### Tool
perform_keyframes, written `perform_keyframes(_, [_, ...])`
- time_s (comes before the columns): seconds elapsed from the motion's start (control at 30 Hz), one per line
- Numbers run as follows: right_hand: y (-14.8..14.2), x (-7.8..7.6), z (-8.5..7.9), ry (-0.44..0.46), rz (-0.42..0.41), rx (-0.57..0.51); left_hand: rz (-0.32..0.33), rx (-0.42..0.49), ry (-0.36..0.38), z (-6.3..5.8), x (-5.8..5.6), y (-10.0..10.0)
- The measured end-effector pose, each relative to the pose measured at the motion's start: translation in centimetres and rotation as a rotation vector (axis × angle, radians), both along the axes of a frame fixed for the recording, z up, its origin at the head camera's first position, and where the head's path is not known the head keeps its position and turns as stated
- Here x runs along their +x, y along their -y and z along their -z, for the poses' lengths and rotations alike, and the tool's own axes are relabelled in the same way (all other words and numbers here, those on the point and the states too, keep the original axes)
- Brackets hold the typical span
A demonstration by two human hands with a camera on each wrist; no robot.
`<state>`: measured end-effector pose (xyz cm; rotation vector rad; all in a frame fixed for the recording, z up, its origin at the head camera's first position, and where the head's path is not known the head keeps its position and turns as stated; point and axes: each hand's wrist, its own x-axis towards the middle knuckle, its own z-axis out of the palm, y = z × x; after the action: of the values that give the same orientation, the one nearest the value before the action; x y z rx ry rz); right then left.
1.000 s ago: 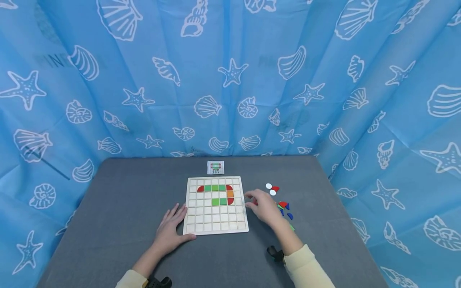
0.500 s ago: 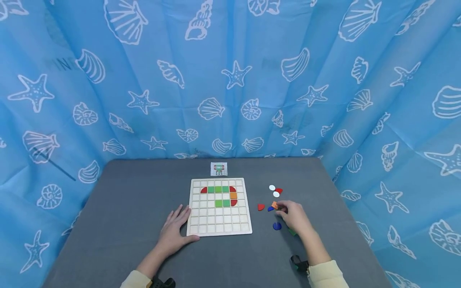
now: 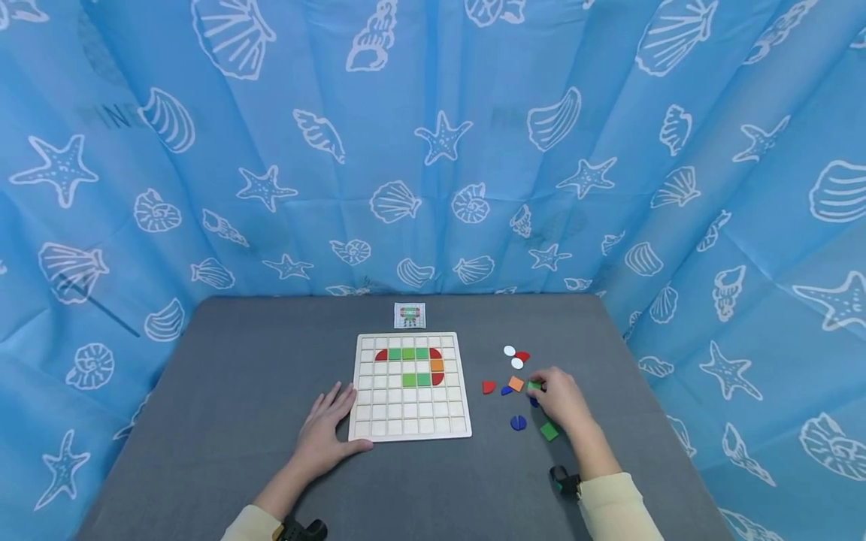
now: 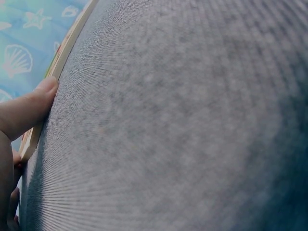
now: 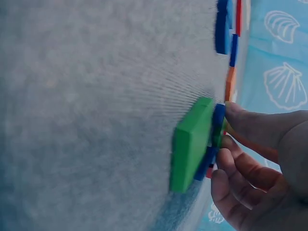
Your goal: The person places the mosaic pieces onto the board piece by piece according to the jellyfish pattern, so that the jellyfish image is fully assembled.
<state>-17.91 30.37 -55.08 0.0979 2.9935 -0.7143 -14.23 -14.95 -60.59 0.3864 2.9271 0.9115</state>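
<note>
Both hands [image 3: 322, 436] [image 3: 560, 398] appear together only in head view.

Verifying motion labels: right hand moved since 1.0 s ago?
Yes. In the head view, judged against the board, the right hand has moved right, away from the board's right edge.

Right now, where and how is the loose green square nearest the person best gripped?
Probably pinched by two opposite side edges, coming down from the person's side: the green square lies flat, the right wrist view shows its thick edge, and blue pieces lie to its left and beyond it.
</note>
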Motion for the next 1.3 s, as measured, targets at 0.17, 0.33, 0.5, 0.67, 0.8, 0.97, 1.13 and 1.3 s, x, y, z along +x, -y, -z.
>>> perform_keyframes(0.17, [0.0,-0.7,0.2,0.025,0.028,0.023,-0.013,0.001,0.008,0.0,0.0,0.0])
perform_keyframes(0.33, [-0.3,-0.4,-0.1,0.062,0.092,0.040,0.002,-0.001,0.013,-0.1,0.0,-0.1])
perform_keyframes(0.5, [-0.5,-0.4,-0.5,0.066,0.081,0.074,-0.007,0.019,0.010,-0.1,0.1,-0.3])
perform_keyframes(0.67, [0.2,-0.6,-0.7,0.010,0.050,0.105,-0.003,-0.001,-0.002,0.0,0.0,-0.1])
perform_keyframes(0.8, [1.4,-0.5,-1.2,-0.065,0.004,0.084,-0.003,-0.004,0.000,0.1,0.1,0.0])
perform_keyframes(0.97, [4.0,-0.5,-2.9,-0.151,-0.057,0.050,-0.005,0.005,0.002,-0.1,0.1,0.0])
perform_keyframes(1.13, [7.0,-0.8,-4.0,-0.214,-0.118,0.058,-0.008,0.013,0.008,-0.1,0.2,0.0])
perform_keyframes(1.3, [9.5,-1.0,-4.4,-0.241,-0.156,0.056,-0.011,0.012,0.009,-0.2,0.1,-0.1])
